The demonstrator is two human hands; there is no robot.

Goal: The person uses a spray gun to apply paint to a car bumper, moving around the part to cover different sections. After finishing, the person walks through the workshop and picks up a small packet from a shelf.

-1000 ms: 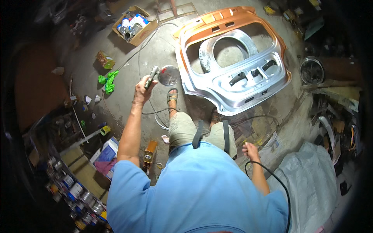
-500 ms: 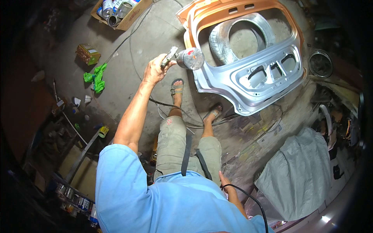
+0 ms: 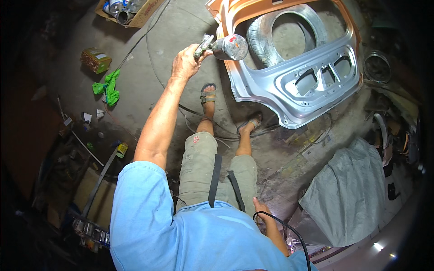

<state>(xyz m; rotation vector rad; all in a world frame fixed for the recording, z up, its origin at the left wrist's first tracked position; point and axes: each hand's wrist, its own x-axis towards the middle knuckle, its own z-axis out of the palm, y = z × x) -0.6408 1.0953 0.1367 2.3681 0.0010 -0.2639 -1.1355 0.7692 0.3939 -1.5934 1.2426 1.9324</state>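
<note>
In my left hand (image 3: 186, 62), stretched forward on the left side, is a spray gun (image 3: 204, 46) with a dark grey cup (image 3: 230, 47) spotted with red. My fingers wrap its handle. The cup hangs in view over the left edge of a car tailgate panel (image 3: 271, 86), orange at the far side and silver-grey at the near side. Low beside my right thigh is my right hand (image 3: 263, 208), its fingers mostly hidden. A thin black cable (image 3: 289, 226) loops over that hand; whether I grip it cannot be told.
Through the panel's opening shows a dusty tyre (image 3: 260, 40). A hose (image 3: 194, 110) crosses the floor by my feet. At left are a cardboard box (image 3: 144, 16) of cans, a square tin (image 3: 96, 61) and a green plastic bag (image 3: 108, 88). A grey cover (image 3: 343, 194) drapes something at right.
My left hand and the spray gun have moved forward and to the right. The panel, tyre and floor items have shifted in the view. My right hand stays by my thigh.
</note>
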